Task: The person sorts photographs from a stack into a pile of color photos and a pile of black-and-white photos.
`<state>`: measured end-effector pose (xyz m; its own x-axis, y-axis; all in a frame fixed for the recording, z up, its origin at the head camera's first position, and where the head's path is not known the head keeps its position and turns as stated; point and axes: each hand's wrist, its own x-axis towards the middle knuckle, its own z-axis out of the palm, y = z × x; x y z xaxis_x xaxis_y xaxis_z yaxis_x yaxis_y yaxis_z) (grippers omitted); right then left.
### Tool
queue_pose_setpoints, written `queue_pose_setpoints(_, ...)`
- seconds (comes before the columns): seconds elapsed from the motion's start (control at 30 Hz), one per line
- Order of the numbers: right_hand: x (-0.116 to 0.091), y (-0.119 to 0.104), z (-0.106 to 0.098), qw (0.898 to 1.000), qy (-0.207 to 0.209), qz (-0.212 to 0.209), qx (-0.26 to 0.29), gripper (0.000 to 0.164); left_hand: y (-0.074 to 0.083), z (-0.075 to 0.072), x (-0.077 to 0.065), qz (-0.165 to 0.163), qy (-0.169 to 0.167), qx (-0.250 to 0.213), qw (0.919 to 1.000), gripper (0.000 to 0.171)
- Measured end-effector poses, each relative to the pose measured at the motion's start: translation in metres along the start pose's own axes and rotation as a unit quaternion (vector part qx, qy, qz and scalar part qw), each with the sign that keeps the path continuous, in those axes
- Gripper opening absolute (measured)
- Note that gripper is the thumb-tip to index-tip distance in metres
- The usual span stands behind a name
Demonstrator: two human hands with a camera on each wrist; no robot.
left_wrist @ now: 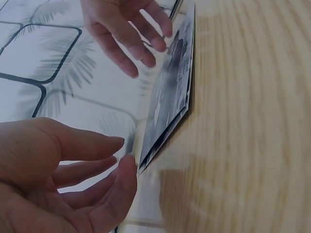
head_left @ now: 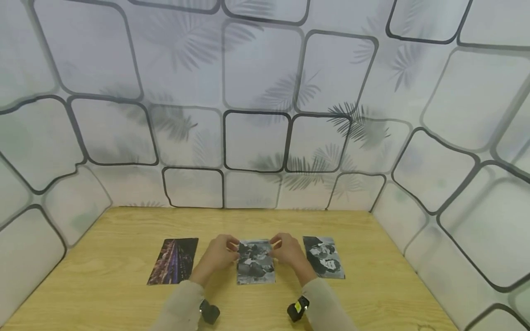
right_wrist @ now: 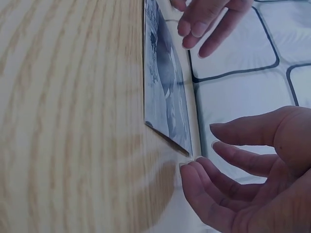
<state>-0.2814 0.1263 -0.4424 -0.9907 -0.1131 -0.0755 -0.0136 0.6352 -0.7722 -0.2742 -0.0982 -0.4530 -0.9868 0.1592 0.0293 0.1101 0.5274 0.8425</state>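
A black-and-white photo print (head_left: 255, 262) lies on the wooden table between both hands. My left hand (head_left: 221, 253) is at its left edge, fingers loosely bent. On the opposite side, my right hand (head_left: 287, 250) is at the right edge in a similar pose. In the left wrist view, the left hand (left_wrist: 73, 179) has its fingertips just beside a corner of the print (left_wrist: 170, 82), whose edge shows a dark gap. In the right wrist view, thumb and fingers of the right hand (right_wrist: 243, 179) stand apart, with nothing between them.
To the left lies a colour print of a lit city at night (head_left: 174, 261). Another black-and-white print (head_left: 324, 257) lies to the right. Patterned fabric walls (head_left: 256, 142) enclose the wooden table (head_left: 256, 308) at the back and both sides.
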Motion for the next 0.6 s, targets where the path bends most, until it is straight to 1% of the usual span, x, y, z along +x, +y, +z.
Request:
queue_pose_setpoints(0.07,0.000,0.002,0.000,1.000,-0.002,0.008,0.011,0.033,0.000,0.001,0.000,-0.006,0.001,0.001,1.0000,0.036)
queue_pose_setpoints(0.17,0.000,0.004,0.001,0.999,-0.008,0.014,0.029,0.033,0.000,0.001,-0.002,-0.007,0.003,0.007,0.9999,0.036)
queue_pose_setpoints(0.4,0.000,0.009,0.008,0.998,-0.024,0.010,0.057,0.035,0.001,0.002,-0.006,-0.018,0.000,0.010,0.9998,0.036)
queue_pose_setpoints(0.47,0.000,0.009,0.009,0.998,-0.022,0.010,0.062,0.036,0.000,0.003,-0.007,-0.020,-0.001,0.009,0.9998,0.037)
queue_pose_setpoints(0.6,0.000,0.008,0.010,0.998,-0.005,0.014,0.066,0.035,0.000,0.004,-0.008,-0.021,0.001,0.002,0.9998,0.038)
